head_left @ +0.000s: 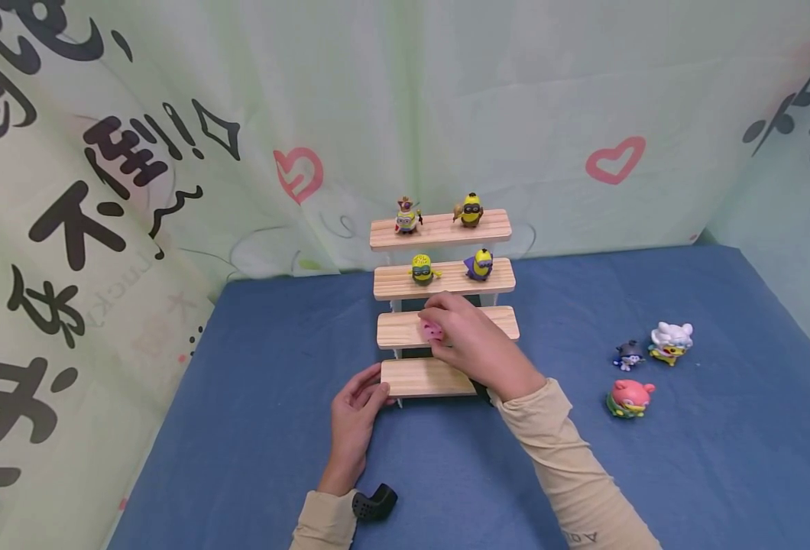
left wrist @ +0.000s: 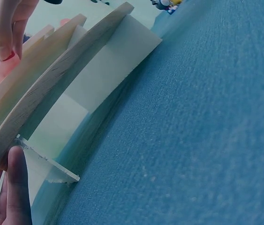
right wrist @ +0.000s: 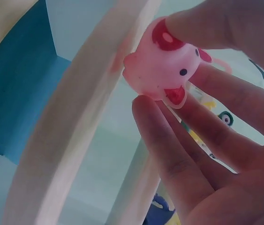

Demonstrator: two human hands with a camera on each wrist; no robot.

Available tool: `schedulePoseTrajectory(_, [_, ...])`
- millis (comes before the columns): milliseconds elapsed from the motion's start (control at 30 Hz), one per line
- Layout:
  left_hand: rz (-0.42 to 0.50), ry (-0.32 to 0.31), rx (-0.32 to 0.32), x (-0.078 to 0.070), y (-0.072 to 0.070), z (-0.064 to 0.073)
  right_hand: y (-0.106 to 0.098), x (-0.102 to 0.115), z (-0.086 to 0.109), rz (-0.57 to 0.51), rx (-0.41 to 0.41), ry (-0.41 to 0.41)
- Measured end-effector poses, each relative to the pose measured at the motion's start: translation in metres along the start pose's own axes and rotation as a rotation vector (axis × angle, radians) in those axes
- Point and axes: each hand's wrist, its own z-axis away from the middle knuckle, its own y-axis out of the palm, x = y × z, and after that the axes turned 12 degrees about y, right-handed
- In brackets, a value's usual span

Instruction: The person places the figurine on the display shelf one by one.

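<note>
The pink figure [head_left: 432, 331] lay at the tip of the right grip [head_left: 477, 341], pinched near the third board down [head_left: 398, 331]; the left grip [head_left: 358, 412] pinched the lowest board [head_left: 422, 378].

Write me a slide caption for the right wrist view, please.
A right hand holds a pink toy animal between thumb and fingers, close to a wooden shelf.

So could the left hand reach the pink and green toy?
Probably not easily: the left hand holds the bottom shelf, and the right arm lies between that hand and the pink and green toy.
</note>
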Motion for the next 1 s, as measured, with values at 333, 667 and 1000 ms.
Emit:
schedulePoseTrajectory(333, [0.006,0.005,0.005,0.0001,0.0007,0.0000,0.0047,-0.0004,-0.0033,0.012,-0.026,-0.032])
schedulePoseTrajectory(667, [0.010,0.003,0.006,-0.0020,0.0017,0.0005,0.0058,-0.0016,-0.0013,0.034,-0.033,-0.030])
schedulePoseTrajectory(1000, [0.022,0.013,0.001,-0.0015,0.0008,0.0004,0.0012,-0.0035,0.0023,0.033,-0.028,-0.037])
